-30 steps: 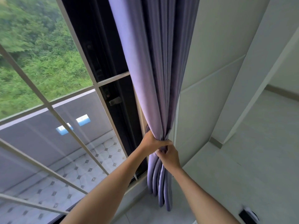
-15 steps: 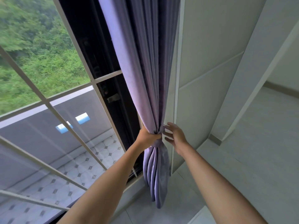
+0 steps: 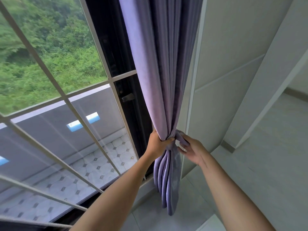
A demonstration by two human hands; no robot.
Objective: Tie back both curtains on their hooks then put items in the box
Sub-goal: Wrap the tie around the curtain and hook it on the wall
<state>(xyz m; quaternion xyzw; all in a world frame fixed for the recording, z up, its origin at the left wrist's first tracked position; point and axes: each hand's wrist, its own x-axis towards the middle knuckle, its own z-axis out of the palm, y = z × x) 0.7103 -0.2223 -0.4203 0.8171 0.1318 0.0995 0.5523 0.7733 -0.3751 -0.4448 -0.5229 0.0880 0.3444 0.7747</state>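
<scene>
Against wall edge (image 3: pixel 191 90) at 3 o'clock, I see curtain (image 3: pixel 160 72) bunched; L hand (image 3: pixel 157 144) grips it at gather, R hand (image 3: pixel 191 148) at 3 o'clock pinching tieback (image 3: pixel 180 137). Window frame (image 3: pixel 126 104) at 9.

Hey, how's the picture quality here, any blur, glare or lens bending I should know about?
Head view: wide-angle bending curves the window bars and wall edges; daylight from the window lights the purple curtain on its left folds, leaving the right folds dark; faint reflections streak the lower glass; the trees outside look soft; the left hand and right hand are fairly sharp.
</scene>
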